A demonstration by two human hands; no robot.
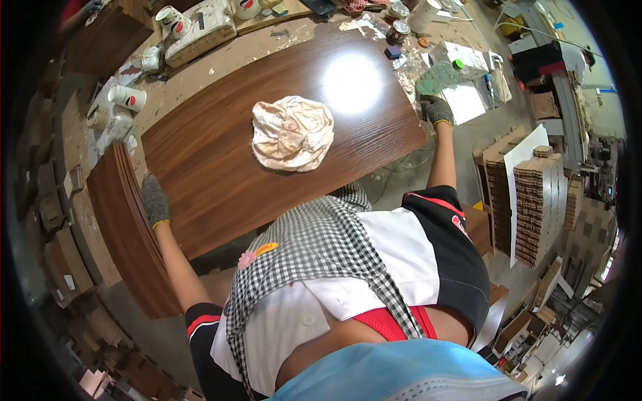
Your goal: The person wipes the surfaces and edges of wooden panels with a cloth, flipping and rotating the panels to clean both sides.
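Note:
A dark brown wood-grain panel (221,180) lies across the bench in front of me, with a bright light reflected near its far right. On its middle sits a crumpled, stained cream cloth (292,134). My left hand (156,199), in a grey knit glove, grips the panel's left end, beside a stack of similar brown panels (124,227). At the panel's right end is my right hand (438,111), also gloved, its fingers curled in at the edge. Just beyond that hand a clear green bottle (436,79) with a green cap lies on its side.
Paper cups (127,97) and a stained white block (200,33) stand along the far left. Jars (398,31) and a small dark sponge-like block (392,52) are beyond the panel. Flat cardboard stacks (535,207) rise on the right. A white sheet (463,103) lies near the bottle.

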